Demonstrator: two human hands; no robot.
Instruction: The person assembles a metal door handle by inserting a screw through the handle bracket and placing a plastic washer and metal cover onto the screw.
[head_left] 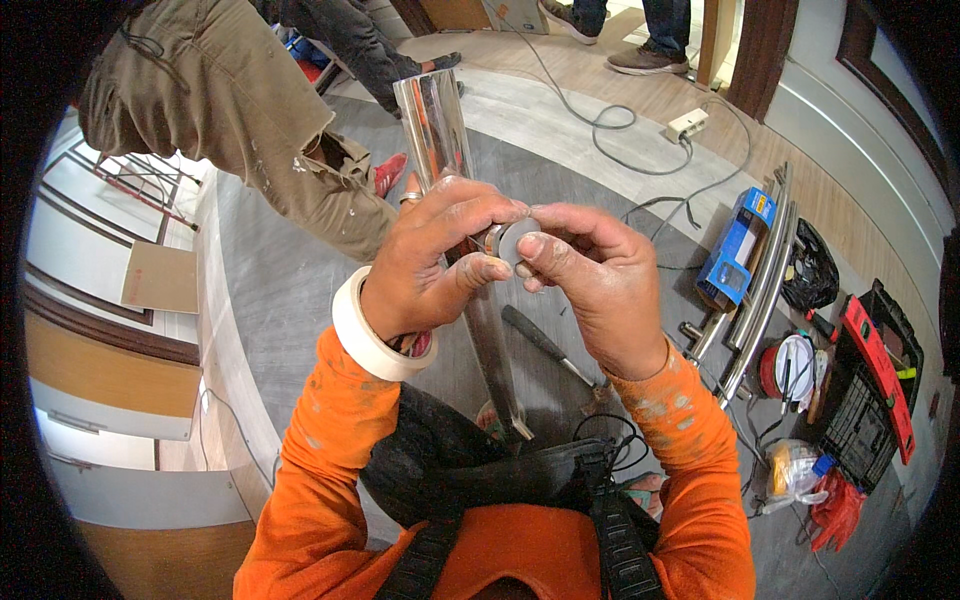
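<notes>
Disc (519,243) sits pinched in the right hand (605,268), fingers (580,221) closed; the left hand (425,250), half-curled, holds the metal fitting (491,239). Light, steady pressure should keep both square.

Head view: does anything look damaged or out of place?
Two things: a cream tape roll circles the left wrist like a bangle, an odd place for it; khaki trousers at upper left have a ragged tear.
</notes>
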